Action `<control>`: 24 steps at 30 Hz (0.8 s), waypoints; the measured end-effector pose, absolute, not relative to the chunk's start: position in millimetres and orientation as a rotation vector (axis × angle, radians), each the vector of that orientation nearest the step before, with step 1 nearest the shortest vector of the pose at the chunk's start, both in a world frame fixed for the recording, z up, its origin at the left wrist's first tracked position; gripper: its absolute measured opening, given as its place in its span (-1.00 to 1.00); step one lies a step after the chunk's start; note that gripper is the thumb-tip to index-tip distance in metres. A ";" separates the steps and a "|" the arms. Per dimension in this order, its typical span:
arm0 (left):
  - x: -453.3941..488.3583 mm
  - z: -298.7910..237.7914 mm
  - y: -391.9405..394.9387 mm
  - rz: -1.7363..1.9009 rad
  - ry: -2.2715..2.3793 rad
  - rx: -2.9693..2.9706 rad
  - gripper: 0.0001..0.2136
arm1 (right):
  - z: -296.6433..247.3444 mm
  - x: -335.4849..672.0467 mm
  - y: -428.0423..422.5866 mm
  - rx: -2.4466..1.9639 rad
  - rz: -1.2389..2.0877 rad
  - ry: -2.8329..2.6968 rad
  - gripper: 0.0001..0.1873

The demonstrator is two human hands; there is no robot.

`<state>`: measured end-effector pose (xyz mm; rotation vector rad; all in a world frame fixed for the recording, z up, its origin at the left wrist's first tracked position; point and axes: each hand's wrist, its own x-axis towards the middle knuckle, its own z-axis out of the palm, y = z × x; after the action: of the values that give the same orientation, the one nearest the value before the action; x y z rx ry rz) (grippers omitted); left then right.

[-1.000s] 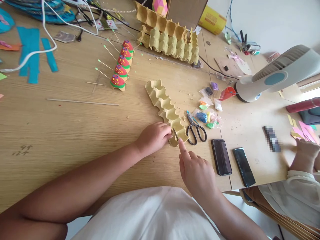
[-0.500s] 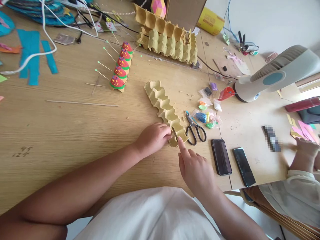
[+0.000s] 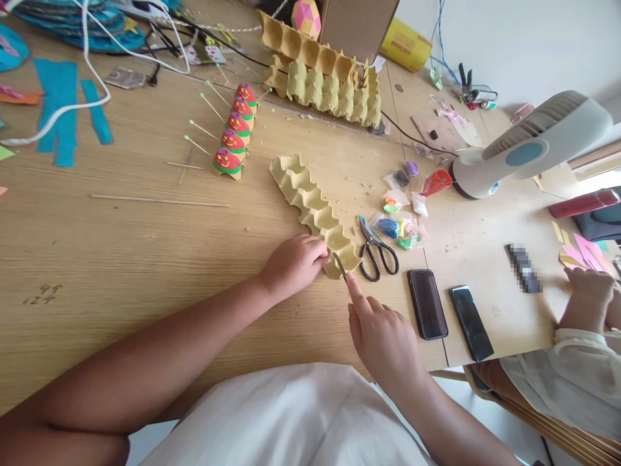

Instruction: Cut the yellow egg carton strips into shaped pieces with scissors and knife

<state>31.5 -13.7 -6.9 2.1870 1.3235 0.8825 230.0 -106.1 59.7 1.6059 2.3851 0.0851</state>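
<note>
A yellow egg-carton strip [image 3: 305, 191] lies slantwise on the wooden table [image 3: 121, 259]. My left hand [image 3: 294, 264] is closed on its near end, pinning it down. My right hand [image 3: 383, 333] comes in from below, index finger stretched forward along a thin dark blade-like tool [image 3: 339, 264]. The tool's tip rests against the last cup of the strip, right beside my left fingers. I cannot make out exactly what the tool is.
Black scissors [image 3: 376, 249] lie just right of the strip, then small bags of coloured clay [image 3: 400, 220] and two phones [image 3: 427, 304]. A painted caterpillar of carton cups [image 3: 235, 133], stacked egg cartons [image 3: 323, 77], a fan [image 3: 528, 145] and a skewer [image 3: 160, 200] are farther off. Another person's hand [image 3: 587, 298] is at the right edge.
The far end of the carton strip has swung slightly to the left. Both hands stay at its near end with the tool against it.
</note>
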 end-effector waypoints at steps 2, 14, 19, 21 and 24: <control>31.4 -6.9 -13.0 0.886 1.319 2.190 -0.85 | 56.4 235.6 -104.5 1.620 0.034 2.435 -0.41; 30.2 -6.8 -12.0 0.886 1.291 2.162 -0.85 | 64.3 251.2 -96.4 1.624 -0.011 2.554 -0.46; 30.0 -5.3 -12.0 0.888 1.290 2.163 -0.85 | 62.4 250.0 -96.9 1.653 -0.082 2.562 -0.44; 29.8 -4.9 -12.2 0.892 1.287 2.162 -0.84 | 59.6 248.4 -97.5 1.665 -0.111 2.562 -0.43; 29.7 -5.0 -12.3 0.899 1.283 2.157 -0.84 | 56.8 247.0 -98.8 1.685 -0.113 2.558 -0.43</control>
<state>29.7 -12.3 -5.0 2.1571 1.2829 0.8994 247.0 -98.8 56.8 1.6849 2.5585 -0.1127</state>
